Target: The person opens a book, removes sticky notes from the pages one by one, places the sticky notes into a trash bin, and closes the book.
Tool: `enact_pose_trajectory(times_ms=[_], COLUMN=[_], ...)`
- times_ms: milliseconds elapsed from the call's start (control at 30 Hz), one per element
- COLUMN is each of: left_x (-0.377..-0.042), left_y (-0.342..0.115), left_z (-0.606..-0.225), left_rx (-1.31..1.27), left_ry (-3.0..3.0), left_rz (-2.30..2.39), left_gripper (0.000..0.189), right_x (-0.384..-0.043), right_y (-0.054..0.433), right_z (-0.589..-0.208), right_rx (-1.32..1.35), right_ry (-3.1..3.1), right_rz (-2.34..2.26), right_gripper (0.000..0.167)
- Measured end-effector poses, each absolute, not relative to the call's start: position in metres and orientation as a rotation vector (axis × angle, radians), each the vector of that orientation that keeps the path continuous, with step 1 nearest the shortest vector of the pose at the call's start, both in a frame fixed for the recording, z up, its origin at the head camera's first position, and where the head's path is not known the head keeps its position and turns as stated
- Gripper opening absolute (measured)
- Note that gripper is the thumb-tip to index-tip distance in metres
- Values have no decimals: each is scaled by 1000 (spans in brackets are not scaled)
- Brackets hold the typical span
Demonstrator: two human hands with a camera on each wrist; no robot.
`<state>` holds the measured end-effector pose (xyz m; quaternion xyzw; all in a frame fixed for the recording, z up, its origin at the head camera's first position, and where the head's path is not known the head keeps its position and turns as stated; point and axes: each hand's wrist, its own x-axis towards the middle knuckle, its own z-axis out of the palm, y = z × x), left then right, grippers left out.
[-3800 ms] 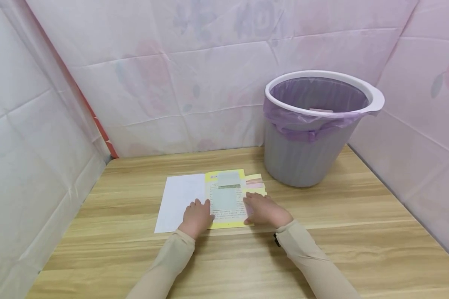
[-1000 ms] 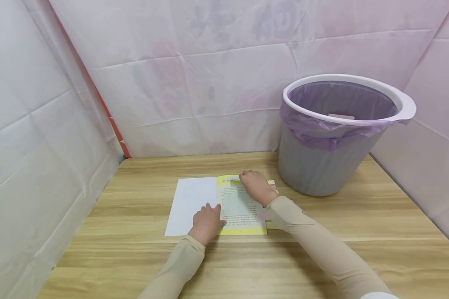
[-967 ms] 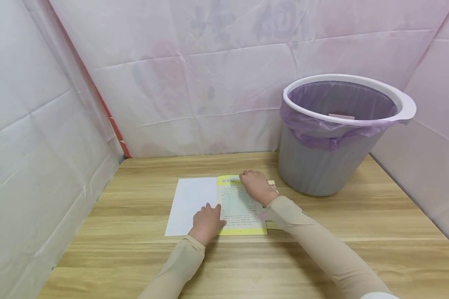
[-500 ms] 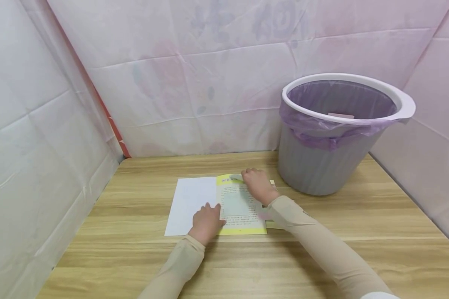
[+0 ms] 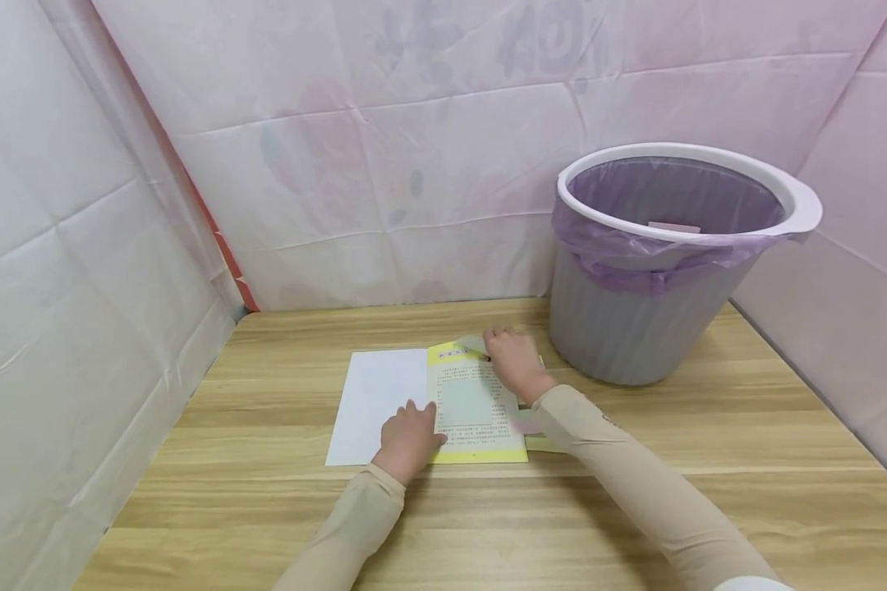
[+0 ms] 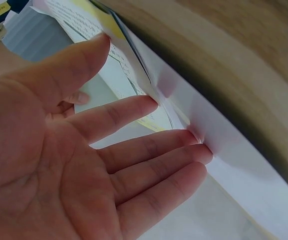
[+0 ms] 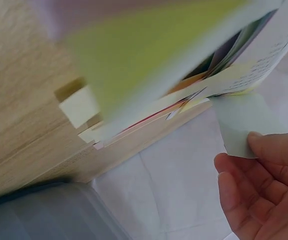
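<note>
An open book (image 5: 479, 446) lies on the table, its left page white and its right page printed with yellow bands. My left hand (image 5: 408, 439) rests at the fold; in the left wrist view its fingers are extended, fingertips on the paper. My right hand (image 5: 516, 361) is at the top of the printed page. Between thumb and fingers it pinches a pale green sticky note (image 7: 243, 122), which is lifted at the held end and still meets the page at the other. A second pale green sticky note (image 5: 466, 402) lies flat on the text.
Pink (image 5: 528, 422) and green (image 5: 545, 444) paper tabs stick out from the book's right edge. A grey trash bin (image 5: 606, 320) with a purple liner stands at the back right, a pinkish piece inside. Cloth-covered walls (image 5: 303, 180) border the wooden table (image 5: 229, 509).
My right hand has gone from the page's right edge to its top, taken hold of the upper sticky note and drawn it rightward, uncovering heading print. My left hand stays at the fold.
</note>
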<state>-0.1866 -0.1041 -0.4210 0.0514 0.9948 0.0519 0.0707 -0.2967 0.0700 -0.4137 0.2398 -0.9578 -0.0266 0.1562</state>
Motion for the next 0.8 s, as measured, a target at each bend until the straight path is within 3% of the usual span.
enact_pose_trajectory(times_ms=[567, 800], left_x=[-187, -187], left_y=[-104, -104], left_z=[-421, -421], left_rx=[131, 135], left_ry=[2974, 2976], left_rz=[183, 185], left_gripper=[57, 57], right_x=[-298, -297], right_y=[75, 78], right_z=[-410, -409], right_rx=[551, 505], right_ry=[-2733, -2674], right_rz=[29, 110], right_gripper=[6, 13])
